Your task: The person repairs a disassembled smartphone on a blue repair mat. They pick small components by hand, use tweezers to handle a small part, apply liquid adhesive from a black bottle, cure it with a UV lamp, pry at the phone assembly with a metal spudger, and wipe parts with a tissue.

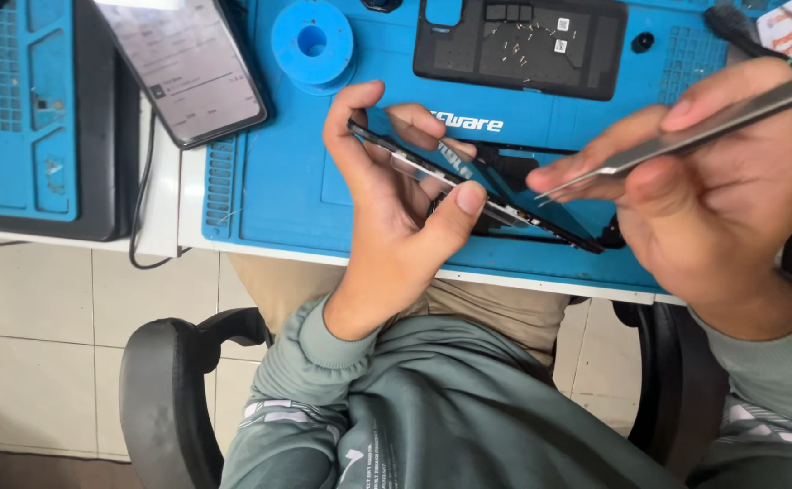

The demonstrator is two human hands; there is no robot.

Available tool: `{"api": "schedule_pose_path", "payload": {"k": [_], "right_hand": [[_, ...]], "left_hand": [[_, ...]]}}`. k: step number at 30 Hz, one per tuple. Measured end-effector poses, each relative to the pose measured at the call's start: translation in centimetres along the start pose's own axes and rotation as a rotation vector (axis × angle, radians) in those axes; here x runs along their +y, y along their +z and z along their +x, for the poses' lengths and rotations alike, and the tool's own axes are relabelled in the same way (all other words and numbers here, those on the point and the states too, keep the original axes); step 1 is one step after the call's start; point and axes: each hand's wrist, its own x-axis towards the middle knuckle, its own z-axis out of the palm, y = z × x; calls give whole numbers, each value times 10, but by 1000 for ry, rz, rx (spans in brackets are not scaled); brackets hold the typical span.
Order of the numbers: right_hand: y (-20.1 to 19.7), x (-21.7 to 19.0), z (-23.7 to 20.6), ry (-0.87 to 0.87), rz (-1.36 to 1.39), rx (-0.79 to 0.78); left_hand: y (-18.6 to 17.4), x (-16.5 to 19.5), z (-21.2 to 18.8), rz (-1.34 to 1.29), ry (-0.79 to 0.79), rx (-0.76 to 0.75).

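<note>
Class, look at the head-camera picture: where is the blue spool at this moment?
The blue spool lies at the top of the head view, left of centre, on the blue work mat, between the lit phone and the black phone back cover.

Left hand point(387, 213) curls in a thumb-and-finger grip; right hand point(704, 195) pinches, fingers closed, beside it.

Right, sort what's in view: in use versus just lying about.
In use: opened phone in left hand; tweezers in right hand; blue mat.

Lying about: blue spool; black back cover with tiny screws; second phone.
</note>
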Motion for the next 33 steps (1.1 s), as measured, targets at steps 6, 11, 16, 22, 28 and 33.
{"api": "schedule_pose_path", "payload": {"k": [6,11,16,22,28,33], "right_hand": [[9,-4,2,26,-19,1],[8,-5,1,-13,-190,-49],[3,5,-11,-45,-218,-1],[-5,23,-15,-244,-175,84],[-1,9,3,-372,-444,-61],[1,-9,-2,17,-6,224]], "left_hand": [[-1,4,4,23,-56,10],[-2,2,2,3,-62,10],[-5,-1,0,18,-51,21],[-3,-6,7,-1,78,89],[16,14,13,-14,-203,208],[18,58,8,238,-143,-78]]}}
